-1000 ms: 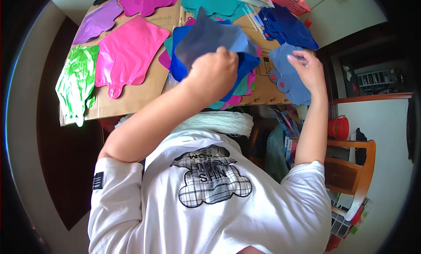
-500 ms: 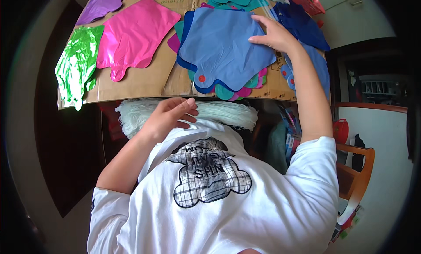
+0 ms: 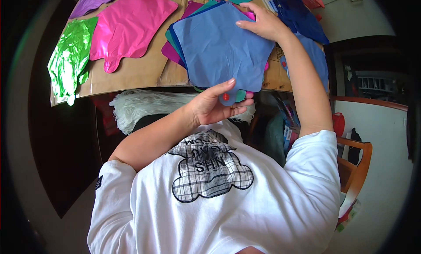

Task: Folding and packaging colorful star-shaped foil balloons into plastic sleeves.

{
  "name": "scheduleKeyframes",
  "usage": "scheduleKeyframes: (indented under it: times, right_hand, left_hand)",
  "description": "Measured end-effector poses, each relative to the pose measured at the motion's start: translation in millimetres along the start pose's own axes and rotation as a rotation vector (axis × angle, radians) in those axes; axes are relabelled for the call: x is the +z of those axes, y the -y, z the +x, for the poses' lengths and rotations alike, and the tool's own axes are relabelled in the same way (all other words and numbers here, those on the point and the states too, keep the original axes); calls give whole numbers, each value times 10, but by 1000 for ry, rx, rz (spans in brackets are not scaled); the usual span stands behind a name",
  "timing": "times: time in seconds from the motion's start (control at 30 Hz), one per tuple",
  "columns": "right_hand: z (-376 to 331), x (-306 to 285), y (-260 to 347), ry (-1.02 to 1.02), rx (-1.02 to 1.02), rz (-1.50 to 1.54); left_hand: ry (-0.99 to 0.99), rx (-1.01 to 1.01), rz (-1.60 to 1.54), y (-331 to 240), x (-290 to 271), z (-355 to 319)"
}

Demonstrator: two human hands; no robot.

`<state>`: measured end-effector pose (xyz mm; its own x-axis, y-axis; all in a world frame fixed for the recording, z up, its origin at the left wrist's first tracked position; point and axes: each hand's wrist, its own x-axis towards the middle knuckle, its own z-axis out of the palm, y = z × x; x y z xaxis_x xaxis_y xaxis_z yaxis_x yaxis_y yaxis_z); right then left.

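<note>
A stack of flat, uninflated foil balloons (image 3: 221, 43) lies at the front middle of the cardboard, a dull blue one on top. Teal, purple and magenta edges show from beneath it. My left hand (image 3: 215, 102) is at the stack's near edge, thumb by the blue balloon's tail and fingers under it. On that tail sits a red dot (image 3: 226, 97). My right hand (image 3: 265, 23) grips the far right edge, thumb on top; where its other fingers end is partly hidden.
Cardboard (image 3: 127, 76) covers the table. To the left lie a pink foil balloon (image 3: 131, 28), a shiny green one (image 3: 72, 52) and a purple one (image 3: 92, 1). Dark blue balloons (image 3: 300, 15) lie right. A bundle of white strands (image 3: 140, 105) hangs below the front edge; a wooden chair (image 3: 362, 166) stands right.
My left hand has moved right and up to the stack's near edge. The stack has turned, its tail shifting right and toward me. My right hand has moved slightly left and away.
</note>
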<state>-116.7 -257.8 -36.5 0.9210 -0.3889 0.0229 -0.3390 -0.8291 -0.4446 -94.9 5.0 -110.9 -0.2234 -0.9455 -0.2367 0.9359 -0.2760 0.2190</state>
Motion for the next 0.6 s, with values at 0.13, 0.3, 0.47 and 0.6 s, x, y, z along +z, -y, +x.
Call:
scheduleKeyframes:
  times: [0.13, 0.3, 0.47, 0.6]
  right_hand:
    - [-20, -120, 85, -13, 112, -136]
    - [-81, -97, 1, -7, 83, -118]
    - [-105, -150, -59, -28, 40, -233]
    - [-114, -201, 154, 144, 108, -61]
  left_hand:
    - [-108, -89, -39, -25, 31, -41]
    - [-75, -57, 13, -65, 97, -67]
    - [-100, -47, 17, -48, 157, -81]
    - [-63, -82, -23, 2, 119, -101]
